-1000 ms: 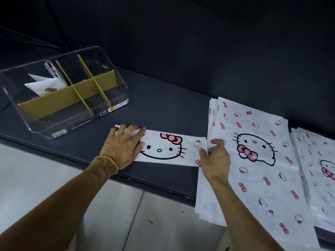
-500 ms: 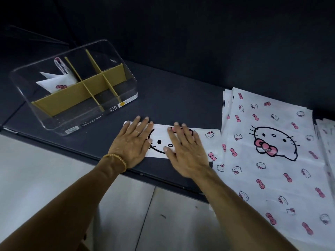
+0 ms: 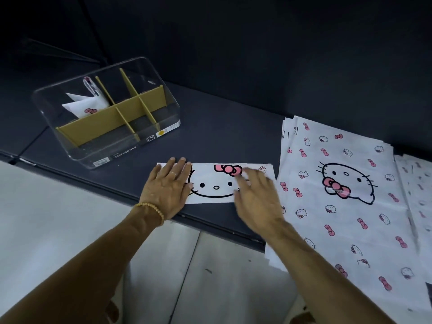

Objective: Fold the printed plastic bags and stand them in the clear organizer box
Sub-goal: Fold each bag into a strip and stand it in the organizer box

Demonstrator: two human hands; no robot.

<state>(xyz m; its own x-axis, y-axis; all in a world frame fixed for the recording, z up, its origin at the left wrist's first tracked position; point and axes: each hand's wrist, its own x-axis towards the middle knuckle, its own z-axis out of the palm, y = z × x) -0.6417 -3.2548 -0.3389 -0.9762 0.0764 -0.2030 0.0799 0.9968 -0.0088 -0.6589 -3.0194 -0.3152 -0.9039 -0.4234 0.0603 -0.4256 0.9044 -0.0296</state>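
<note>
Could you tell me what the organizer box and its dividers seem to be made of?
The organizer box looks like clear, glossy hard plastic: the shelf and a folded bag show through its walls, and its edges catch highlights. The dividers look like matte tan cardboard or thin wood, opaque and unreflective; which one is unclear.

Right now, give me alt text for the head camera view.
Both hands, left hand and right hand, press flat on a folded printed bag on a dark counter, between a clear organizer box and a stack of unfolded bags.
</note>
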